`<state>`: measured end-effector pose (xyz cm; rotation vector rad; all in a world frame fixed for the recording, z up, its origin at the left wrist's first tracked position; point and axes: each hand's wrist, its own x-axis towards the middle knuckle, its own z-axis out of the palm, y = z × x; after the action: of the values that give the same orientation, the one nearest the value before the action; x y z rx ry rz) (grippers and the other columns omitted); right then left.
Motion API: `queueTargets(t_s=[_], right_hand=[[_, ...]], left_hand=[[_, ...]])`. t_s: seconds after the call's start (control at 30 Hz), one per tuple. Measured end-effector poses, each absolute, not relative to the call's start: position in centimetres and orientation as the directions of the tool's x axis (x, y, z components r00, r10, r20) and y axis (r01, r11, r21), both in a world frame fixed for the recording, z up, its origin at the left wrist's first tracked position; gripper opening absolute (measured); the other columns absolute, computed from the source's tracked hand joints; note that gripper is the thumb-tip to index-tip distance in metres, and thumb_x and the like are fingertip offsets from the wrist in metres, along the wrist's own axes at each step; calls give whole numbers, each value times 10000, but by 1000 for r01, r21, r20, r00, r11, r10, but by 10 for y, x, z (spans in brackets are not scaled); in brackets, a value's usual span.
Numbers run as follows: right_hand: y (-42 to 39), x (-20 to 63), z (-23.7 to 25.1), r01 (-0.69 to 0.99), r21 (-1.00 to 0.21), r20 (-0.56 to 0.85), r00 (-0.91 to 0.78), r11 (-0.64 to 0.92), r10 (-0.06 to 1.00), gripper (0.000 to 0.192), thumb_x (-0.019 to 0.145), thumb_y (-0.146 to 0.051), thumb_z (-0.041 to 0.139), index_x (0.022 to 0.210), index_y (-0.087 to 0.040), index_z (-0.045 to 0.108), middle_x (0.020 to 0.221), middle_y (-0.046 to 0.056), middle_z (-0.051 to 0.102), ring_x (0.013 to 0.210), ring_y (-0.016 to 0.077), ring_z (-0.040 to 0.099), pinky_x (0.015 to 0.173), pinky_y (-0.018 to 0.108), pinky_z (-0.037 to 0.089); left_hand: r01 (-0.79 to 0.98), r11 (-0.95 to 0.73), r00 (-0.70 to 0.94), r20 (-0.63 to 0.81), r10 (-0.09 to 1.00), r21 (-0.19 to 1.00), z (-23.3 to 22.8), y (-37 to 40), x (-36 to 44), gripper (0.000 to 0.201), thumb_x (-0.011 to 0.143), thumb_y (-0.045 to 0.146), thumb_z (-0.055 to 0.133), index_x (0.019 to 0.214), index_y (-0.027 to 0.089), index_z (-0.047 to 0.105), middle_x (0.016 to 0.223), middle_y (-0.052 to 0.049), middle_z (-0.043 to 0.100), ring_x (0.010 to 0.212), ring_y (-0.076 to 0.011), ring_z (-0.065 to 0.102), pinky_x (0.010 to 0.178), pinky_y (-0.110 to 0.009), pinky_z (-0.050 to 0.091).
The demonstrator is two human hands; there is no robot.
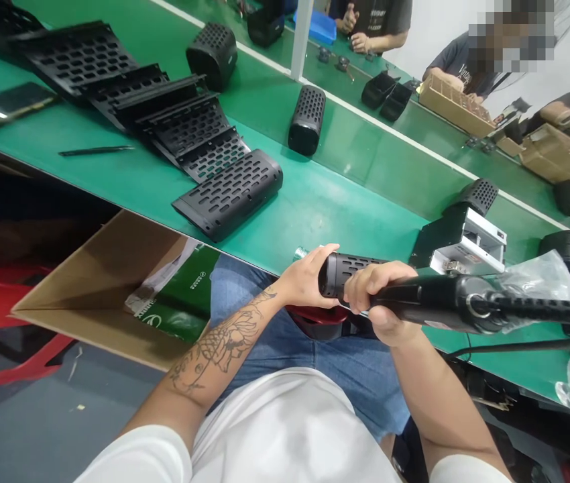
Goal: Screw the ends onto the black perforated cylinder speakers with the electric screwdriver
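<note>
At the near table edge, above my lap, my left hand [308, 278] closes around one end of a black perforated speaker housing [349, 267]. My right hand [385, 295] wraps round a black electric screwdriver [433, 300], which lies almost level and points left towards the housing. A ring and a coiled cord run off its rear end to the right. The fingers of my right hand hide the tool's tip, so contact with the housing cannot be made out. Just left of centre on the table lies another perforated housing [232, 191].
A row of black perforated panels [179, 124] stretches to the far left, near a phone [6, 107] and a thin black strip [96, 151]. A metal-fronted box [471, 241] stands at right beside clear plastic [539, 282]. Below the table sits an open carton [98, 288]. Co-workers sit opposite.
</note>
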<state>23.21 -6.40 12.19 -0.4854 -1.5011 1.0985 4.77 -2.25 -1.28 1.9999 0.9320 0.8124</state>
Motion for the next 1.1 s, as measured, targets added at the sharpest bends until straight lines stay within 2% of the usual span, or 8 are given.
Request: queueTargets(t_s=[0.33,0.43,0.57,0.7,0.83,0.93,1.0,1.1], right_hand=[[-72,241,135,-235,-839,531,-148,491,835,463,965,-701,1053,1047,-294,849,639,-60,742,471,170,652,572,349,649],[-71,277,161,-249,-760,607,61,601,793,429,977,-690,1047,1094,-318,868,627,-86,714,429,157,611,538,340,624],[-50,359,172,152,-797,575,484,584,659,466,867,-611,1112,1021,-287,814,620,-97,700,460,188,651,563,380,647],[-24,430,152,417,-844,536,678,338,503,575,805,-719,1078,956,-261,764,611,-70,739,473,200,695,573,373,627],[-16,457,128,400,-835,546,687,378,480,658,780,-844,1028,903,-301,677,554,-87,687,451,210,679,575,400,649],[-22,456,123,365,-835,543,664,411,514,631,807,-823,1022,883,-320,648,545,-107,638,440,205,653,551,397,636],[-31,451,127,338,-839,537,642,427,546,603,823,-797,1038,890,-312,686,562,-98,648,448,201,642,526,385,617],[-52,438,141,260,-831,534,621,492,574,555,829,-709,1104,941,-289,759,606,-94,691,465,178,639,532,353,628]], left_hand=[[439,-501,360,365,859,746,-28,-41,48,1228,719,517,1122,1765,289,521,1630,-199,811,1476,-485,852,1275,-669,717],[559,-487,160,489,858,671,-44,-76,56,1294,719,521,1122,1797,279,449,1602,-231,781,1484,-531,824,1262,-735,704],[611,-504,38,613,789,611,-69,-143,71,1297,860,580,1005,1920,232,344,1625,-288,705,1458,-559,794,1158,-788,731],[479,-718,297,677,674,505,-75,-178,87,941,966,328,829,1860,236,552,1534,-267,804,1354,-487,851,1085,-701,783],[189,-937,587,731,349,295,-37,-139,101,618,964,88,782,1545,287,848,1448,-163,903,1299,-340,879,1154,-502,779],[182,-956,759,586,284,228,17,-79,112,712,1009,91,839,1669,358,804,1687,-136,836,1548,-373,789,1363,-552,648],[204,-948,869,400,289,242,51,-42,119,839,1001,294,951,1804,321,710,1786,-194,751,1643,-463,714,1439,-645,555],[294,-919,916,196,349,261,80,-8,128,1084,925,601,1055,1865,244,652,1539,-228,812,1422,-477,768,1308,-616,594]])
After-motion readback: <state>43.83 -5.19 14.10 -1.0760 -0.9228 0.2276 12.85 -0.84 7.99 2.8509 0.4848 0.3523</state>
